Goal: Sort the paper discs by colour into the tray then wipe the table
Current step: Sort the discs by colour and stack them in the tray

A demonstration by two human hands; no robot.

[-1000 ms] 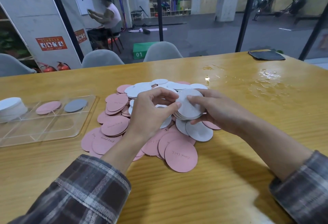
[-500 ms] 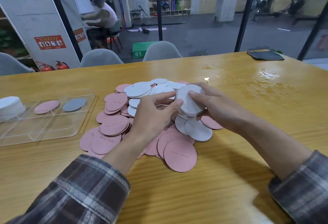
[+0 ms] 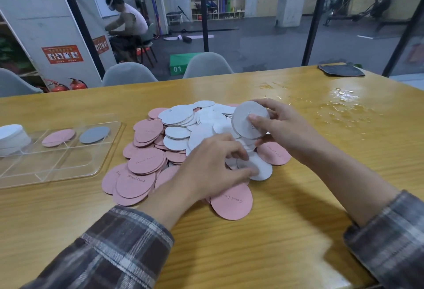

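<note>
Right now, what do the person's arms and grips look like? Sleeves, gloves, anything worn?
Left grip and right grip are bare hands: no gloves, rings or watch visible. Left sleeve and right sleeve are matching plaid, dark grey-brown with pale stripes, cuffs partway up the forearms.

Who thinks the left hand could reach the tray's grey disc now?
Likely yes: the grey disc lies uncovered in the open tray, with only the low disc pile between it and the left hand.

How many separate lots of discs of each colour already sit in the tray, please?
White stack: 1
Pink disc: 1
Grey disc: 1
Total: 3 lots in the tray
</note>
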